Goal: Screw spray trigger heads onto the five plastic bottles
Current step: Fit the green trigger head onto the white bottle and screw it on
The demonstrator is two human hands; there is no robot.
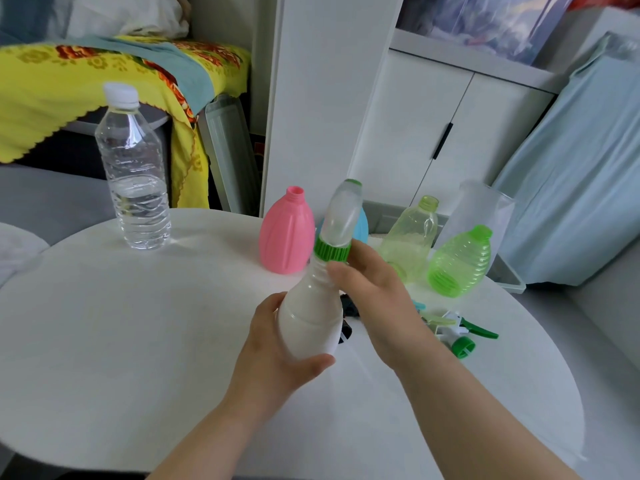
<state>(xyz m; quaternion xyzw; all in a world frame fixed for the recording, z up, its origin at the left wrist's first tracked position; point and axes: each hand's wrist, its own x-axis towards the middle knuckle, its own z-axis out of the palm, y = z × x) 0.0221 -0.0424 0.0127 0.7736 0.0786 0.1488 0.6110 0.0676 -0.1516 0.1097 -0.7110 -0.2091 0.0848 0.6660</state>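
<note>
Holding white bottle [308, 317] clear of surface [138, 323], near centre, tilted away towards far side. Gripping lower body with left hand [277, 344], thumb across near face. Pinching green collar [330, 251] at neck with right hand [374, 296], thumb just below collar, fingers behind it. Seeing translucent spray head [343, 213] above collar, roughly in line with bottle. Cannot tell whether threads are fully seated.

Judging step as tightening this head. Noting pink bottle [285, 233] upright just beyond, neck bare; blue bottle [363, 225] mostly hidden behind spray head; pale green bottle [412, 237] and bright green bottle [460, 261] leaning or lying at far right, necks bare. Noting loose trigger heads [460, 330] right of right wrist, near surface edge.

Risks:
- Cross-threading if collar is turned while skewed on neck.
- Slipping or twisting of smooth body inside left hand under torque, leaving head loose.
- Sweeping loose trigger heads off edge with right forearm, which lies just beside them.
- Nudging bright green bottle, apparently on its side, and setting it rolling.
</note>
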